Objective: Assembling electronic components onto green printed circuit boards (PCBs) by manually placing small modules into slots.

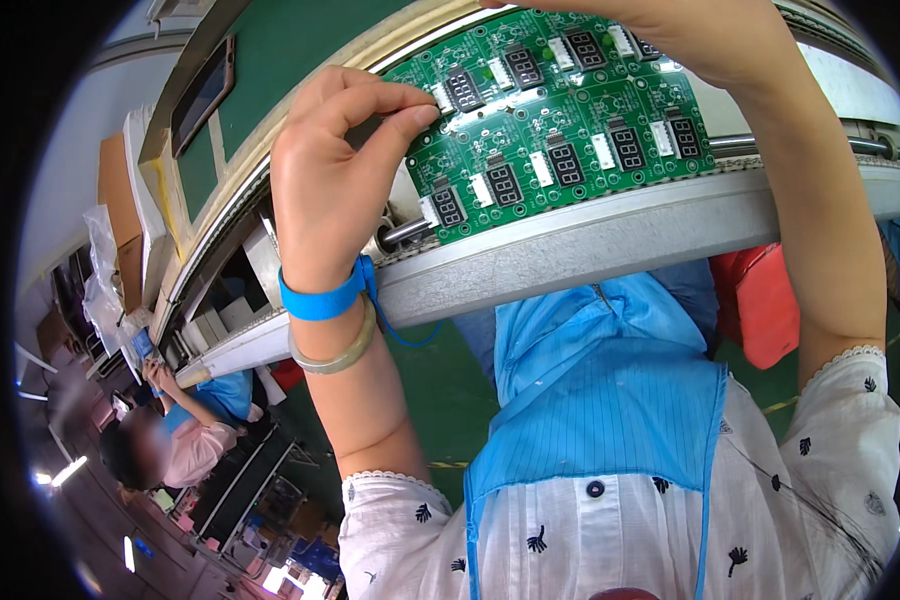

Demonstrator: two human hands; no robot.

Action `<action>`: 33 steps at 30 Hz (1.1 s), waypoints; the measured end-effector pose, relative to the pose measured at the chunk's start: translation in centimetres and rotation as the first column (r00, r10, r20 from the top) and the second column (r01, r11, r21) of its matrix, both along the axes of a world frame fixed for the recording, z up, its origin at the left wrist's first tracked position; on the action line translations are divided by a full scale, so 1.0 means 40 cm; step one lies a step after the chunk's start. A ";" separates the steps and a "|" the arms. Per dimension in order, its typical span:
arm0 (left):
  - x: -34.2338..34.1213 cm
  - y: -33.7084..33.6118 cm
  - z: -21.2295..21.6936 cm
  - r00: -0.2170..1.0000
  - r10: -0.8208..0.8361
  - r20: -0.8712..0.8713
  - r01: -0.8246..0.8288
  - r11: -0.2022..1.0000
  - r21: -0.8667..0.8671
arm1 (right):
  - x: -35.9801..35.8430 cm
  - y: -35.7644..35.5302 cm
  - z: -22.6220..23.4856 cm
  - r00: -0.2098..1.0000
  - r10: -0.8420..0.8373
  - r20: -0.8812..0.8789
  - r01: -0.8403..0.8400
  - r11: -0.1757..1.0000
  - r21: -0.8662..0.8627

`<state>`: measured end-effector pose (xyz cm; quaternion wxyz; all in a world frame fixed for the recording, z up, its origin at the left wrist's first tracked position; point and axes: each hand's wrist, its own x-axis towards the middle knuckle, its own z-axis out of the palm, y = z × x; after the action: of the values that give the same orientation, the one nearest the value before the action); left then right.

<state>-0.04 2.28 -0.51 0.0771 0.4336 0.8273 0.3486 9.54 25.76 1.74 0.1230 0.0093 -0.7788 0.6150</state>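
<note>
A green circuit board panel (pixel 530 115) lies across the rails in front of me, carrying several black digit displays (pixel 567 163), each with a white connector beside it. At the panel's left part, the thumb and forefinger of my left hand (pixel 325 170) are pinched together at one white connector (pixel 443 97) in the far row. A blue wrist strap (pixel 322 300) with a cord and a pale bangle circle that wrist. My right hand (pixel 685 40) reaches over the panel's far right corner; its fingertips run along the upper picture edge, and whether they hold anything is hidden.
A metal rail (pixel 590 235) runs along the panel's near side, with a chain beside it. Beyond the frame lies a green surface with a phone (pixel 205 95). Another person (pixel 185 430) sits far left. A red seat (pixel 767 305) shows below the rail.
</note>
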 end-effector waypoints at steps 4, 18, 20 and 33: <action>0.001 0.003 -0.001 1.000 0.008 -0.022 -0.008 1.000 0.011 | 0.000 0.003 0.000 1.000 0.004 -0.025 -0.004 1.000 0.003; 0.002 -0.003 -0.005 0.999 0.005 -0.050 -0.004 1.000 0.026 | 0.000 -0.004 0.005 0.999 -0.018 0.031 0.017 1.000 0.024; 0.002 -0.001 -0.003 0.999 0.001 -0.042 0.000 1.000 0.014 | -0.003 -0.001 -0.001 1.000 0.001 0.009 -0.001 1.000 -0.019; 0.011 0.004 0.005 0.996 0.008 -0.089 -0.008 1.000 0.001 | -0.001 0.001 0.007 1.000 -0.019 -0.012 0.020 0.996 0.086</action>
<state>0.42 2.46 -0.32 0.0388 0.4455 0.8315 0.3296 9.51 25.80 2.02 0.1329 0.0107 -0.8039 0.5796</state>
